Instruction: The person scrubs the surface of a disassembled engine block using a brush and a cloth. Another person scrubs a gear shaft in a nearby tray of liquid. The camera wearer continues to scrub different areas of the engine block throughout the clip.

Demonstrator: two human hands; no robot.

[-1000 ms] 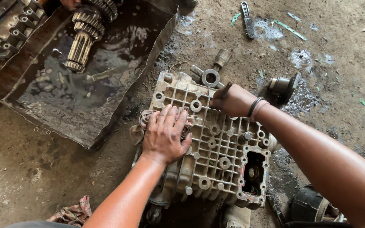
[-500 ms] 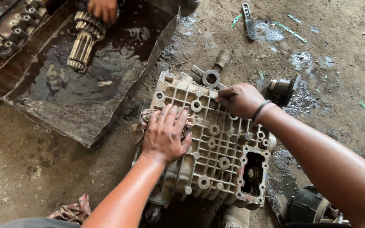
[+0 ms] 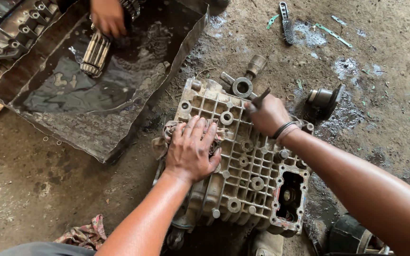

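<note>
Pressing down flat, the left hand (image 3: 191, 149) lies palm-down with fingers spread on a grimy rag (image 3: 167, 137) that sits on the ribbed aluminium gearbox casing (image 3: 243, 166); the hand is fully open and grips nothing, its forearm running down to the bottom edge of the frame. The right hand (image 3: 269, 114) comes in from the lower right, wrist bent and fingers curled tight around a thin dark tool (image 3: 261, 98) whose tip pokes up out of the fist just above the casing's upper edge. What kind of tool it is cannot be told. Two dark bands (image 3: 284, 129) circle that wrist.

The single casing lies in the centre of the frame on the oily dirt floor (image 3: 48, 189), its gridded face up, with one rectangular opening (image 3: 288, 194) at its lower right corner.

In the upper left, one dented sheet-metal tray (image 3: 119, 128) holds a pool of dark oily liquid. Another person's hand (image 3: 107, 16) at the top edge rests on one splined gear shaft (image 3: 96, 50) lying in that tray.

One cylindrical metal part (image 3: 323, 97) lies on the floor right of the casing, well apart from the hands. A second rag (image 3: 84, 234) lies at the bottom left.
</note>
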